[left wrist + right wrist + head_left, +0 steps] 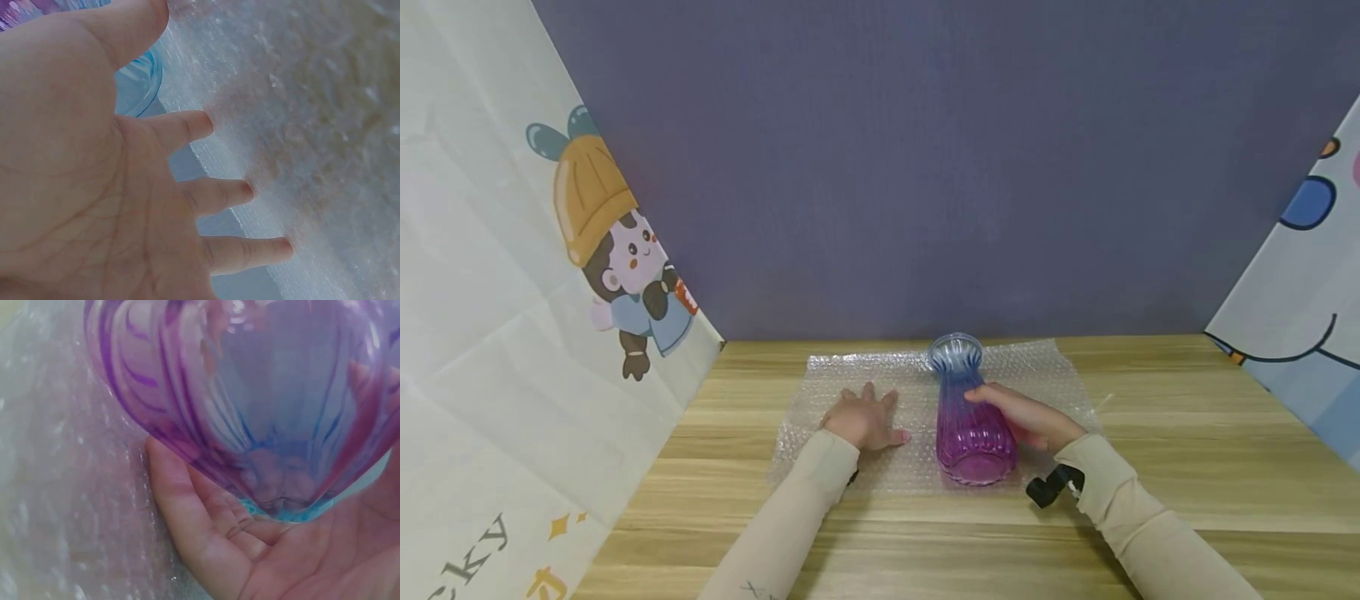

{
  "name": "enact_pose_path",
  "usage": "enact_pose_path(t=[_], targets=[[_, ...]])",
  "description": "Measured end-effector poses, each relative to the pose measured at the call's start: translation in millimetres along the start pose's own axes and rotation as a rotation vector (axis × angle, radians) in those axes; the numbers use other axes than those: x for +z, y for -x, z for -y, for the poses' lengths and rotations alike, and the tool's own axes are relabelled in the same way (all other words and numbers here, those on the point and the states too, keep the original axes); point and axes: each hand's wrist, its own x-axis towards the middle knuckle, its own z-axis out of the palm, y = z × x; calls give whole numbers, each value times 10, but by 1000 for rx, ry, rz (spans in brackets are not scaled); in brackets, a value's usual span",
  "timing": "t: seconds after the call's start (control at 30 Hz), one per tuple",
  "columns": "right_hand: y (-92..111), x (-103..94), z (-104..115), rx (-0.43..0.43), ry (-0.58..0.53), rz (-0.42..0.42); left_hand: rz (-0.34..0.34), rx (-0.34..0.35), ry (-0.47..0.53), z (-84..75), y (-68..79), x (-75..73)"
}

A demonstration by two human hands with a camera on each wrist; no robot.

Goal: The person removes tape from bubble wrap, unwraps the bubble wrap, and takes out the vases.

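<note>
A ribbed glass vase [973,437], purple at its base and fading to blue at the flared mouth, is over a sheet of bubble wrap [887,367]. Its mouth points to the back and its base toward me. My right hand [1026,414] grips it from the right, thumb on the upper side; the right wrist view shows fingers passing behind the vase [275,394]. To the left, my left hand [862,419] has its fingers spread, palm down. Its fingertips meet the bubble wrap [312,137] in the left wrist view.
The bubble wrap lies on a wood-grain table [715,467]. Behind it stands a dark blue-grey panel [940,167]. White printed sheets with cartoon figures flank the table at left [482,275] and right [1285,292]. A black wrist-worn device [1052,486] sits under the right wrist.
</note>
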Motion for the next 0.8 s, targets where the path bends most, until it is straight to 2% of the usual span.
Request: enact_pose_path(t=[0.2, 0.57, 0.8], targets=[[-5, -2, -6, -13, -16, 16, -2, 5, -1, 5, -2, 10], [1, 14, 12, 18, -24, -32, 2, 8, 12, 6, -3, 5], [10, -5, 6, 21, -58, -14, 6, 11, 8, 4, 3, -6]])
